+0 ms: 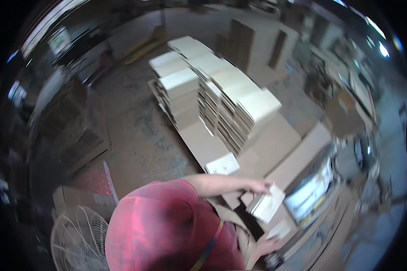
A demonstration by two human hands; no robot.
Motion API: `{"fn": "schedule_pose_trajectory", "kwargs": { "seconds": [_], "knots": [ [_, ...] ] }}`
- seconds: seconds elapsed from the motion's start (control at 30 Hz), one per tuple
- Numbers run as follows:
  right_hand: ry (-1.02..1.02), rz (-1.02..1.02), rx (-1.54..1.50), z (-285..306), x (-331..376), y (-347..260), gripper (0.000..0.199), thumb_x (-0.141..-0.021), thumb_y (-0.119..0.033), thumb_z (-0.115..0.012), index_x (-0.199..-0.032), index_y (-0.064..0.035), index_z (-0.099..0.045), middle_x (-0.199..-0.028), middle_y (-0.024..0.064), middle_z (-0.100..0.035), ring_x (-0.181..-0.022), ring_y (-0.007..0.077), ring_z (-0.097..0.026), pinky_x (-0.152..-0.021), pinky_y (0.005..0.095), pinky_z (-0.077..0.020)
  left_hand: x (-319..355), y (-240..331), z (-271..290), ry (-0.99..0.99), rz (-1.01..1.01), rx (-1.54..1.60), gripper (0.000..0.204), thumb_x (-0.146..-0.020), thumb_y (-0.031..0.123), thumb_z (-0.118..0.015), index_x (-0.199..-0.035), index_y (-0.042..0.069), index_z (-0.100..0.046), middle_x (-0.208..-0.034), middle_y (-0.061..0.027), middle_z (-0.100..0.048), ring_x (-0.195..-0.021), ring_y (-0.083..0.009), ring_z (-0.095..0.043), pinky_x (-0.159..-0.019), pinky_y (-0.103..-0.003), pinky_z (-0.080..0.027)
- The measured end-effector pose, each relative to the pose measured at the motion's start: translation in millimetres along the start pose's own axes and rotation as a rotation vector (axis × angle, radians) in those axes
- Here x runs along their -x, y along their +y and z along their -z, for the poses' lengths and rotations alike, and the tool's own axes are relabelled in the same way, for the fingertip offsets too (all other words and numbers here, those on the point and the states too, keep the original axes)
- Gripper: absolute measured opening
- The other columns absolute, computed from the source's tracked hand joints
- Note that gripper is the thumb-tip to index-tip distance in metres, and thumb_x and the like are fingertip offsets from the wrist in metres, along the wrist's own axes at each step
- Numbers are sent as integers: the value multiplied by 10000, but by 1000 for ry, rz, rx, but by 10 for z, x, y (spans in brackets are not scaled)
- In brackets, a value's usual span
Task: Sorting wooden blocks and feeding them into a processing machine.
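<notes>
Red-shirted shoulder (167,226) below; left hand (257,186) holds white stack (267,205).

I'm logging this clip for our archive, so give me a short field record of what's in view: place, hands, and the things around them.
place: cluttered workshop with a concrete floor
left hand: arm stretched out, gripping a small stack of flat white sheets
right hand: low, resting by a small white sheet; grip unclear
clothing: red shirt
ahead: long rows of stacked flat cardboard blanks
lower left: standing fan
image quality: motion-blurred
</notes>
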State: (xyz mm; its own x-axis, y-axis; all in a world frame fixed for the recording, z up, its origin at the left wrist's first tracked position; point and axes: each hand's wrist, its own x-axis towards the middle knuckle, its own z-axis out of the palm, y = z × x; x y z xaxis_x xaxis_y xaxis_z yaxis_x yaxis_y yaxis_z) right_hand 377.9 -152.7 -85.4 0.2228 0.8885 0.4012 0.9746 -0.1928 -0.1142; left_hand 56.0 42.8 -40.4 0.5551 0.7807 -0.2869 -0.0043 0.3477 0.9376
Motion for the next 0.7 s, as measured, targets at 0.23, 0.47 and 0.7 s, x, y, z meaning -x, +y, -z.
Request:
{"fn": "schedule_pose_trajectory", "kwargs": {
  "seconds": [0.23, 0.47, 0.7],
  "knots": [
    [-4, -23, -4, 332, 86, -625, 537, -924, -311, -768, -1366, -13, -704, -1342, 230, -620, -1168, 419, -585, -1026, 503, -508, 333, 108, 377, 77, 25, 113, 556, -1024, 65, -714, -1542, 172, -541, -1314, -158, -664, -982, -241, -741, -676, -303, -665],
    [87, -170, 64, -108, -230, -640, 476, -949, -236, -737, -1356, 5, -685, -1338, 224, -628, -1167, 417, -592, -1026, 499, -515, 409, 364, 343, 27, 103, 93, 526, -1058, 122, -714, -1557, 183, -561, -1344, -122, -639, -1018, -197, -710, -683, -255, -636],
    [144, -100, -222, -114, -726, -632, 521, -943, -239, -751, -1372, 34, -638, -1303, 219, -635, -1103, 430, -612, -976, 496, -538, 457, 327, 107, 67, 103, 60, 491, -1057, 157, -737, -1528, 180, -602, -1326, -106, -649, -1004, -171, -700, -678, -242, -624]
  ]
}}
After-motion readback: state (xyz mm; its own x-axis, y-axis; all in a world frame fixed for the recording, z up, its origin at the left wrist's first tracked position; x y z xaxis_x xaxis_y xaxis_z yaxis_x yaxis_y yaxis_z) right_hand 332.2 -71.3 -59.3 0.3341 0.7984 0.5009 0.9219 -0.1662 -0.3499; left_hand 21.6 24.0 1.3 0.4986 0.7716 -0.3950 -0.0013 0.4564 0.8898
